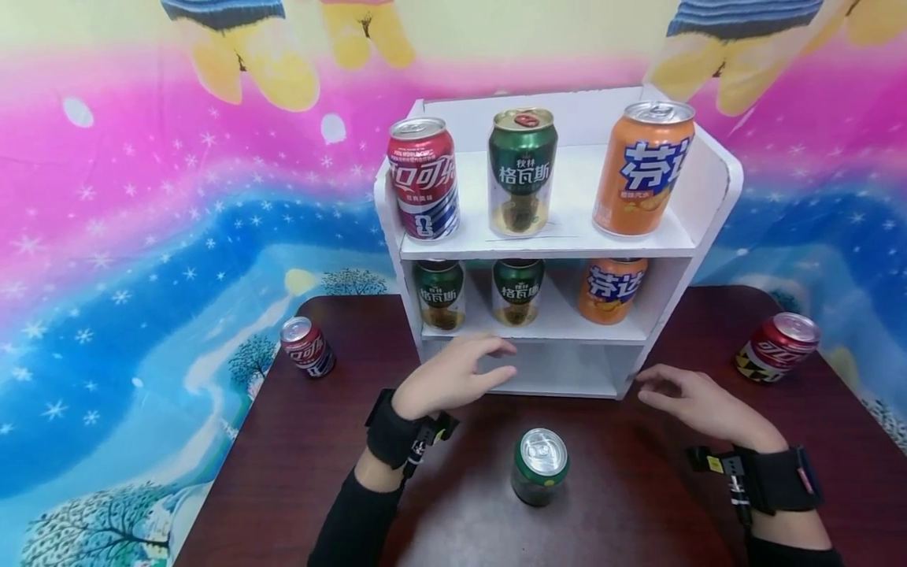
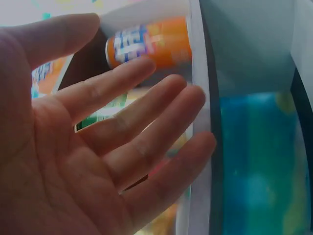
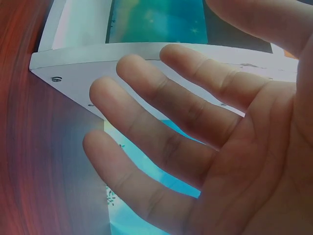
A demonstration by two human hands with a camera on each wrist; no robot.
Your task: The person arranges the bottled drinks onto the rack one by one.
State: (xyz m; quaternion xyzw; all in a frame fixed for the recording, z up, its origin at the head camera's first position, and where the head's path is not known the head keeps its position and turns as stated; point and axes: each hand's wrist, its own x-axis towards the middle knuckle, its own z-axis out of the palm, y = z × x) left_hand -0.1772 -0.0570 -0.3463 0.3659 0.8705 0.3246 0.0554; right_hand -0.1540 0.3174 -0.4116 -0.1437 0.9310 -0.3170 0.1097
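Observation:
My left hand hovers in front of the bottom compartment of a white shelf, holding nothing; its thumb and fingers are spread apart. In the left wrist view the left palm and relaxed fingers show, with an orange soda can on the shelf behind them. By the shelf's lower right corner is my right hand, fingers slightly bent and nothing in them. The right wrist view shows those fingers extended in front of the shelf's side. On the table between the hands, nearer me, stands a green can.
The top shelf bears a red cola can, a green can and an orange can. Two green cans and an orange can stand below. Red cans flank the shelf, left and right, on the table.

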